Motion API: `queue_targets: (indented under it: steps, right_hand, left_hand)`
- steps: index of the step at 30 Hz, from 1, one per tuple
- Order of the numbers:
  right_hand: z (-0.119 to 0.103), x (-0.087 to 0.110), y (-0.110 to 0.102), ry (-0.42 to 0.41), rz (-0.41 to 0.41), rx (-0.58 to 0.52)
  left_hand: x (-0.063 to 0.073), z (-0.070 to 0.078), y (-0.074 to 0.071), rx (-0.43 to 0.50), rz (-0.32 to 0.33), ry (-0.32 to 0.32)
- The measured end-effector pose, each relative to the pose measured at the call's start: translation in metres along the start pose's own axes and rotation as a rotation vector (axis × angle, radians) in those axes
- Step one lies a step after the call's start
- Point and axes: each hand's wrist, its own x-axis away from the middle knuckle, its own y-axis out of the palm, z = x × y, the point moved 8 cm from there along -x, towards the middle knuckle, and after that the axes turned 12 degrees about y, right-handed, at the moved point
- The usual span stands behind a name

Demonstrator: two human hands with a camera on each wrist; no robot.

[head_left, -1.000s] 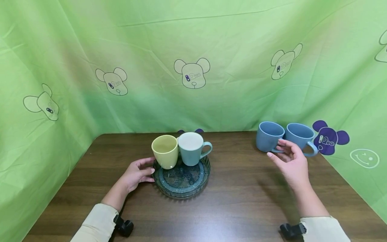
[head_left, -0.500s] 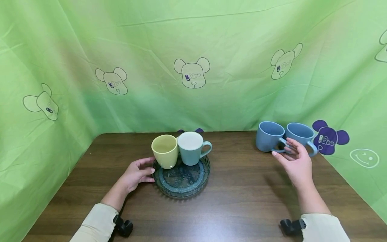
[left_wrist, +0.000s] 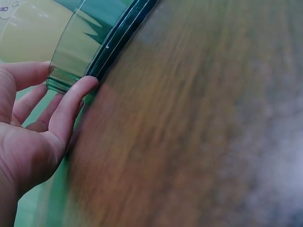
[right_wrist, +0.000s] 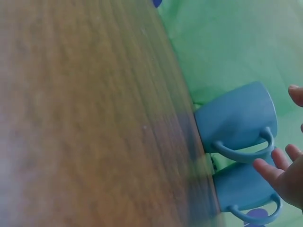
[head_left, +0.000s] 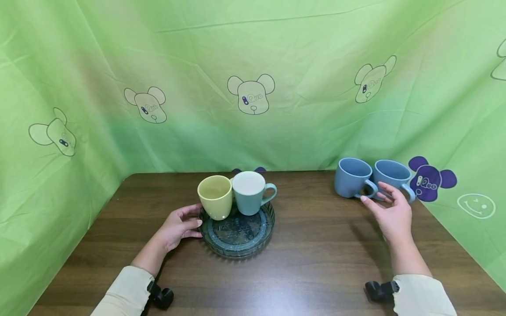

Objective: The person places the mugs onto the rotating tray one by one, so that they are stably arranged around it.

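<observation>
A dark green glass plate (head_left: 237, 239) sits mid-table and carries a yellow cup (head_left: 215, 196) and a teal mug (head_left: 251, 192). My left hand (head_left: 179, 225) rests at the plate's left rim, fingertips touching the rim (left_wrist: 97, 66). Two blue mugs stand at the back right, the left blue mug (head_left: 351, 177) and the right blue mug (head_left: 393, 175). My right hand (head_left: 389, 210) hovers open just in front of them, fingers near the handles and holding nothing. The right wrist view shows both blue mugs, one (right_wrist: 236, 120) above the other (right_wrist: 241, 191), with fingers (right_wrist: 277, 172) beside the handles.
The brown wooden table (head_left: 308, 245) is walled by a green cloth backdrop (head_left: 253, 66) with bear prints at the back and both sides. Bare tabletop lies between the plate and the blue mugs.
My right hand has moved rightward and a little farther back, from the left blue mug's handle toward the gap between the two mugs. The left hand stays at the plate.
</observation>
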Motion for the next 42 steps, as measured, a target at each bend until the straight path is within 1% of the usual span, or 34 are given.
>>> queue_targets:
  steps: [5, 10, 16, 19, 22, 24, 28, 33, 38, 40, 42]
  right_hand:
    - [0.003, -0.005, -0.002, 0.033, -0.009, 0.021]
    - [0.007, -0.010, -0.004, 0.059, -0.019, -0.005]
    - [0.015, -0.016, -0.006, 0.137, -0.012, -0.001]
    - [0.016, -0.019, -0.003, 0.165, -0.042, 0.018]
    - [0.016, -0.021, 0.000, 0.172, -0.080, 0.020]
    - [0.017, -0.023, 0.002, 0.188, -0.098, -0.017]
    - [0.022, -0.025, 0.004, 0.239, -0.104, -0.107]
    - [0.026, -0.029, 0.007, 0.268, -0.075, -0.180]
    - [0.029, -0.033, 0.007, 0.269, -0.035, -0.316]
    - [0.028, -0.034, 0.007, 0.254, -0.027, -0.346]
    - [0.029, -0.035, 0.009, 0.258, -0.029, -0.385]
  left_hand:
    - [0.002, 0.001, 0.002, 0.007, 0.002, -0.015]
    - [0.004, 0.002, 0.005, 0.009, -0.010, -0.031]
    - [0.006, 0.001, 0.008, 0.015, -0.027, -0.040]
    - [0.007, 0.000, 0.007, 0.015, -0.021, -0.039]
    - [0.007, -0.001, 0.007, 0.014, -0.014, -0.037]
    - [0.007, -0.001, 0.007, 0.015, -0.011, -0.038]
    - [0.008, 0.000, 0.008, 0.010, -0.010, -0.031]
    - [0.009, 0.001, 0.007, -0.003, 0.001, -0.021]
    - [0.010, 0.001, 0.007, 0.000, 0.001, -0.018]
    - [0.010, 0.002, 0.007, 0.002, 0.001, -0.016]
    - [0.011, 0.003, 0.007, 0.001, 0.003, -0.014]
